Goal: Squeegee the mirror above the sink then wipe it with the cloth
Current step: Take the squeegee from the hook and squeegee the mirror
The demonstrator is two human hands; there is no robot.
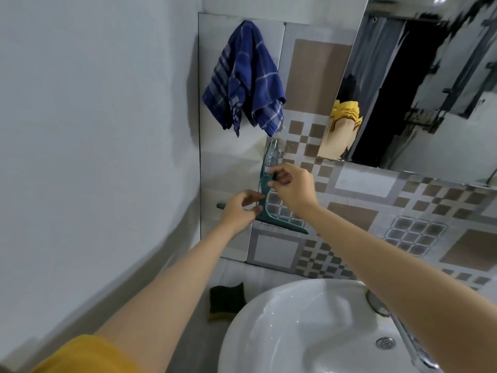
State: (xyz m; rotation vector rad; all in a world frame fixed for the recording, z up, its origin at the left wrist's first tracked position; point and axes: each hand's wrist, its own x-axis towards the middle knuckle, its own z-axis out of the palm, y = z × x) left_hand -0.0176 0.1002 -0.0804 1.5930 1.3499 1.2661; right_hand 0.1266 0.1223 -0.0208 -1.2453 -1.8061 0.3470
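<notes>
A teal squeegee (265,200) hangs against the tiled wall, its handle running up to a clear wall hook (272,153) and its blade lying low across the tiles. My right hand (291,185) pinches the handle near the middle. My left hand (239,211) grips the blade's left part. A blue checked cloth (246,79) hangs on the wall above the squeegee. The mirror (419,84) fills the upper right and reflects a yellow sleeve and an arm.
A white sink (282,332) sits at the lower right with a chrome tap (403,329) and a drain. A dark sponge with a yellow underside (226,301) lies on the ledge left of the sink. A plain grey wall stands close on the left.
</notes>
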